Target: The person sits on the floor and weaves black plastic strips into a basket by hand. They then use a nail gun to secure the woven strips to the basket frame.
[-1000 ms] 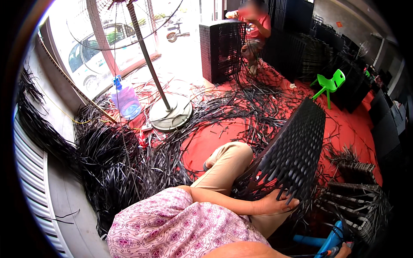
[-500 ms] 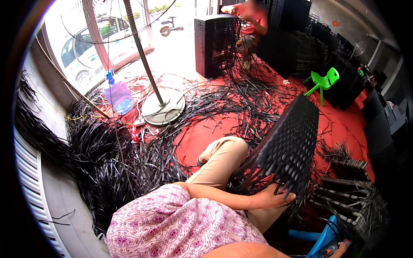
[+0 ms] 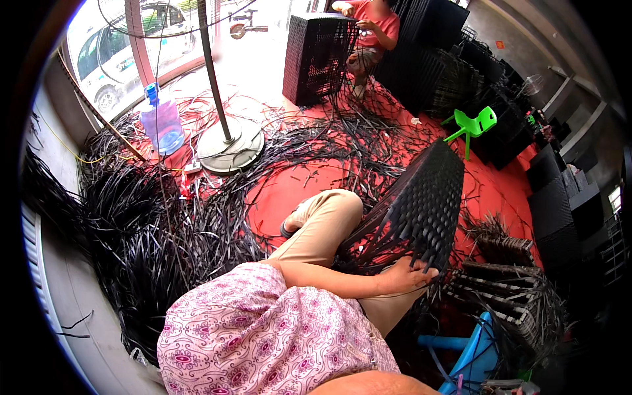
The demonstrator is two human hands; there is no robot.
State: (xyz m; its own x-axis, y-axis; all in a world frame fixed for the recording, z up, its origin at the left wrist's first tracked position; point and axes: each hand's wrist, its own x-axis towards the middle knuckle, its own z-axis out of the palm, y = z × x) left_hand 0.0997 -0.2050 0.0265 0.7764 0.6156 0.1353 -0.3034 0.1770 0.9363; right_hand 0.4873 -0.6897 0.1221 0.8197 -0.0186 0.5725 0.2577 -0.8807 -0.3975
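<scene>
And the left hand (image 3: pixel 401 276) is held half curled at the lower edge of the black weave (image 3: pixel 431 197); the ragged strip ends are met by its bent fingers, though whether any are pinched cannot be told. The weave is stood aslant beside the tan-clad knee (image 3: pixel 339 204), its upper corner tipped toward the green chair (image 3: pixel 471 124). The right forearm (image 3: pixel 375 383) is cut off by the lower edge of view, so how that hand is held cannot be told.

Down to the red floor (image 3: pixel 280 197): its left side, along the pale wall (image 3: pixel 99 316), is buried under heaped black strips (image 3: pixel 125 204). Toward the far left corner, a water bottle (image 3: pixel 162 125) is set beside the round base (image 3: pixel 230 148) of a pole. On the near right, a blue plastic piece (image 3: pixel 479 352) is crowded by frayed bundles (image 3: pixel 503 289).

At the far edge, a tall black woven box (image 3: pixel 319 59) is being handled by a co-worker (image 3: pixel 385 29) in red; through the glass, a parked car (image 3: pixel 102 62) is seen.
</scene>
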